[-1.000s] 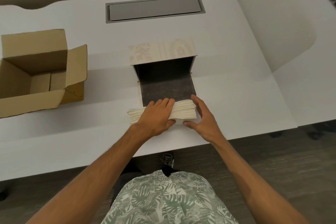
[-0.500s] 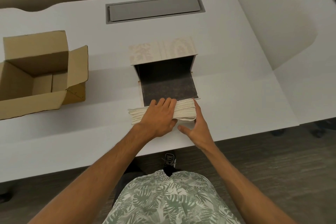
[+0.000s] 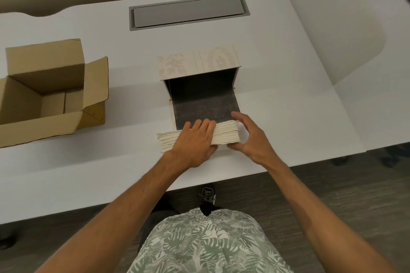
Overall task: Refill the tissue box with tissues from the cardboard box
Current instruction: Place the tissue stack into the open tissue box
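A cream stack of tissues [image 3: 225,133] lies on the white table at the front edge of the tissue box's dark folded-down flap. The tissue box [image 3: 197,63] has a pale floral top and stands open toward me, its dark inside empty. My left hand [image 3: 196,139] lies flat on top of the stack, covering its middle. My right hand [image 3: 251,137] cups the stack's right end, fingers spread over the far corner and thumb at the near side. The brown cardboard box [image 3: 44,93] stands open at the left, with nothing visible inside.
A grey cable hatch [image 3: 188,11] is set into the white table [image 3: 288,95] behind the tissue box. A white partition rises at the right. The table's near edge runs just behind my wrists, with dark floor and my shoe below.
My right hand has shifted from the stack's near right corner to cup its right end, fingers now reaching over the far side. The left hand and stack have barely moved.
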`<state>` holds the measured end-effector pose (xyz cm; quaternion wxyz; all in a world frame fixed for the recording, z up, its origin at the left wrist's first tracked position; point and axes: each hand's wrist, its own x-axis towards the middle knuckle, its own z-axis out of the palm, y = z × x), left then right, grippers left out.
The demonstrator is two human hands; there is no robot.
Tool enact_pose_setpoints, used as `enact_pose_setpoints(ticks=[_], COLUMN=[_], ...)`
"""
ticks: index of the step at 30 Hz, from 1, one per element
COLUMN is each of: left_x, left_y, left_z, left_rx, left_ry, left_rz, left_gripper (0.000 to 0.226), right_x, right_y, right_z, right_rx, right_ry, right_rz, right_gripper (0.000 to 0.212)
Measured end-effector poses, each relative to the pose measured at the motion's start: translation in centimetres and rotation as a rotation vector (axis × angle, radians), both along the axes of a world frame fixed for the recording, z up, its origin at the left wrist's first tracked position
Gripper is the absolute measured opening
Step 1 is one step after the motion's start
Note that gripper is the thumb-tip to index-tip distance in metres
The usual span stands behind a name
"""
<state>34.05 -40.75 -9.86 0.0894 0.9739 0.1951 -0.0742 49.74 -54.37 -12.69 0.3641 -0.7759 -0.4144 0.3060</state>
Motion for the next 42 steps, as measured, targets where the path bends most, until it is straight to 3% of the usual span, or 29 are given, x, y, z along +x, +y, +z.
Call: enact_pose_setpoints(ticks=[6,15,19,24,27,32,42], left_x=[-0.5,-6.7,-7.5,-6.4,-5.0,-2.3,0.2], left_y=[0.2,3.4,5.7,7.8,8.8,10.0,11.4], left_z=[0.2,0.7,1.2,2.3,2.1,1.1,-0.9], left_rx=[-0.006,-0.131,-0.495,-1.107,-1.286,-1.292,-1.119], left_ry=[0.005,-0.005,-0.101,-0.462,-0.55,-0.559,-0.517], left_rz=[0.033,0.293,0.543,0.897,1.034,1.215,1.354], left_gripper=[0.067,0.061,0.055,0.072,0.068,0.035,0.063], right_x=[0.9,1.6,2.7,4.5,5.7,7.6,8.2], right_y=[0.6,0.7,1.3,3.0,5.0,8.0,10.6], right_z=[0.4,0.9,1.6,3.3,3.8,3.5,2.8], right_rx=[-0.051,-0.021,-0.006,0.104,0.068,-0.059,-0.171], right_ry=[-0.04,0.051,0.165,0.45,0.508,0.515,0.503], right_rz=[0.061,0.06,0.037,-0.147,-0.224,-0.308,-0.391], right_gripper=[0.053,0.051,0.048,0.035,0.033,0.035,0.043])
